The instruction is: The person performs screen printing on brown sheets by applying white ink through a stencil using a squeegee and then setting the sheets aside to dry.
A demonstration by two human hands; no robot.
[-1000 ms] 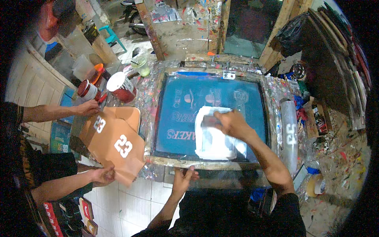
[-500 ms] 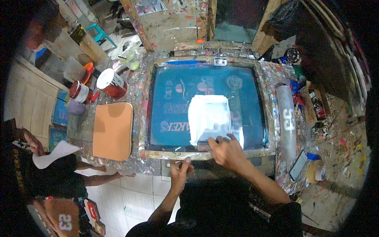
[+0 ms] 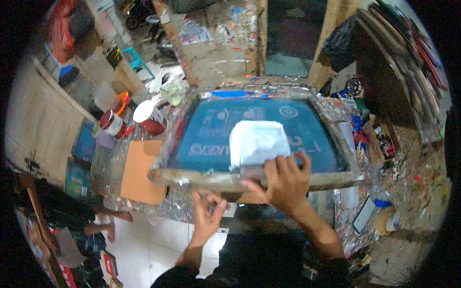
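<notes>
A wooden-framed printing screen (image 3: 259, 110) with blue mesh is tilted up, its near edge raised off the table. White ink (image 3: 257, 141) covers part of the mesh. My right hand (image 3: 288, 185) is at the near edge of the frame, fingers bent over a dark squeegee (image 3: 253, 174), partly hidden and blurred; the thumb reaches over the frame rail. Below the raised rail, my left hand (image 3: 207, 218) has thumb and fingers apart, holding nothing I can see. Close to its fingertips, the edge of a brown sheet (image 3: 247, 197) shows under the screen.
Another brown panel (image 3: 139, 170) lies on the left of the stained table, partly under the frame. Behind it stand red ink tubs (image 3: 152, 124) and a cup (image 3: 171, 93). On the right are a phone (image 3: 363, 215) and tape rolls (image 3: 385, 221). A co-worker's legs (image 3: 108, 223) show at left.
The screen's near edge has risen from the table, with my right hand now over its rail. My left hand's fingers have spread near the rail. The view has shifted; the co-worker has moved lower left.
</notes>
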